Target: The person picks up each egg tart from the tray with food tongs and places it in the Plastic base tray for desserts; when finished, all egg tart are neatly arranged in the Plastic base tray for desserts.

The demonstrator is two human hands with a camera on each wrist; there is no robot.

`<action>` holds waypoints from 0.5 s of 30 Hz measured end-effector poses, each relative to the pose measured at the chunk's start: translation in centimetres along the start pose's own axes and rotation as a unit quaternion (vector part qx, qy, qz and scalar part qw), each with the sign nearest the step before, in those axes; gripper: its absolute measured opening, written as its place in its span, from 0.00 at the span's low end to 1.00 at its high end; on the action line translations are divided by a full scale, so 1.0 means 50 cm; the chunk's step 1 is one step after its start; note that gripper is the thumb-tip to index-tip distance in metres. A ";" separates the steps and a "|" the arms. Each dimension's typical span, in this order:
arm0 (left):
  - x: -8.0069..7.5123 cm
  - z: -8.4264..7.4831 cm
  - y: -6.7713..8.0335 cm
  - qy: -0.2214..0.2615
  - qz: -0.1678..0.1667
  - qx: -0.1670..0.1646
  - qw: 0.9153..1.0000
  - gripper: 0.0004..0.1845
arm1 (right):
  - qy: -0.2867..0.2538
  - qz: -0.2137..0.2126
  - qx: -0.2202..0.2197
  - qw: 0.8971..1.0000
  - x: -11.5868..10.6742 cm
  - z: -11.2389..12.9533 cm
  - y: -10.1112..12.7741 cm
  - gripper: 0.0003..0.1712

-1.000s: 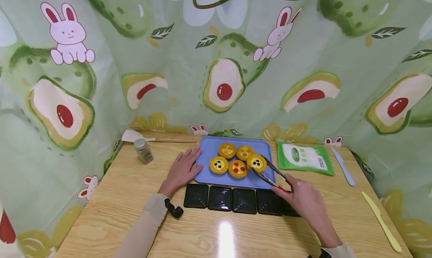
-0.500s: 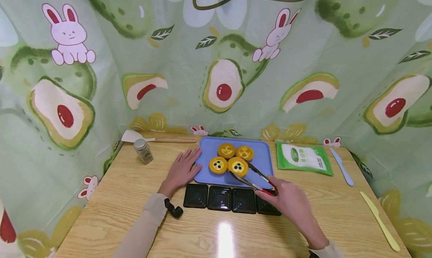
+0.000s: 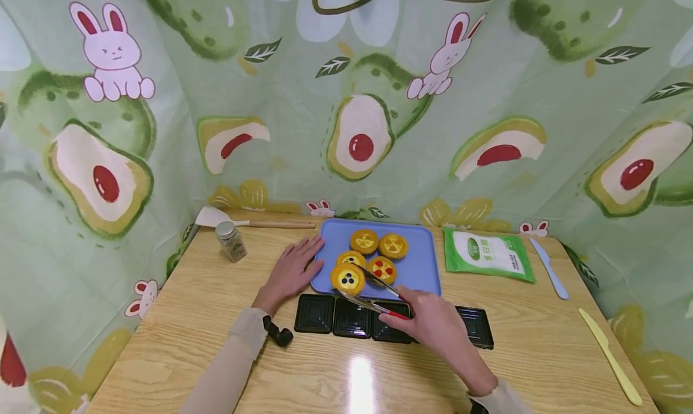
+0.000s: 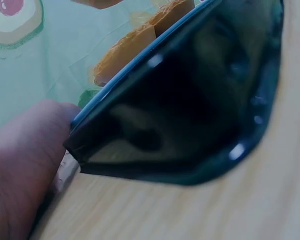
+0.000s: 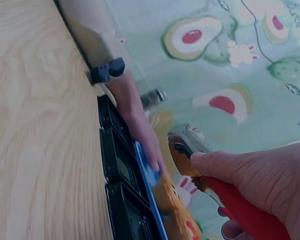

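Note:
My right hand (image 3: 433, 327) grips red-handled metal tongs (image 3: 379, 309). Between the tong tips is a tart with blueberries (image 3: 348, 278), raised above the front left of the blue tray (image 3: 422, 272). In the right wrist view the tart (image 5: 182, 162) hangs clear of the tarts below. My left hand (image 3: 289, 272) lies flat at the tray's left edge with straight fingers. On the tray sit another blueberry tart (image 3: 351, 257), partly hidden by the held one, a red-topped tart (image 3: 381, 271) and two plain yellow tarts (image 3: 364, 241) behind.
A row of square black plastic trays (image 3: 315, 313) lies before the blue tray. At the left are a spatula (image 3: 281, 225) and a seasoning jar (image 3: 231, 241). To the right lie a green packet (image 3: 488, 253), a blue knife (image 3: 549, 268) and a yellow knife (image 3: 609, 357).
My right hand has carried the blueberry tart leftward in the tongs, across the red-topped tart to the tray's front left. The left hand stays in place.

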State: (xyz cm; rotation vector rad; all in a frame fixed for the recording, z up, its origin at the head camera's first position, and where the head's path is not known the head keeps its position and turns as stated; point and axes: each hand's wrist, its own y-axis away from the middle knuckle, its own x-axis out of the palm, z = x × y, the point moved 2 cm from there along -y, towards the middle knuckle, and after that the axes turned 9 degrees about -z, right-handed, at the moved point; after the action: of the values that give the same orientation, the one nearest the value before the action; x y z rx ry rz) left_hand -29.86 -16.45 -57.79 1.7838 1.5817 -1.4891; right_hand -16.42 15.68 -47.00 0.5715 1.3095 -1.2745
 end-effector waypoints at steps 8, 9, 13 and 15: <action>-0.005 0.001 -0.006 -0.002 0.012 0.008 1.000 0.34 | -0.003 -0.004 -0.041 0.999 0.025 0.037 -0.008 0.27; -0.005 0.002 -0.005 -0.004 0.015 0.007 1.000 0.34 | 0.000 0.000 -0.043 0.999 0.031 0.041 -0.007 0.27; -0.001 0.004 0.001 -0.011 0.029 -0.002 1.000 0.35 | 0.005 0.017 -0.050 0.999 0.054 0.057 0.000 0.28; 0.000 0.004 0.001 -0.012 0.029 -0.003 1.000 0.35 | 0.013 0.020 -0.057 0.998 0.063 0.065 0.003 0.30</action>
State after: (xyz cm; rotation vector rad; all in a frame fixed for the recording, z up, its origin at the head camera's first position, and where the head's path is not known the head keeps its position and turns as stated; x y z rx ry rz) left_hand -29.89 -16.65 -57.88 1.7856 1.5095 -1.4722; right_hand -15.74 11.72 -49.10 0.5327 1.3765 -1.1552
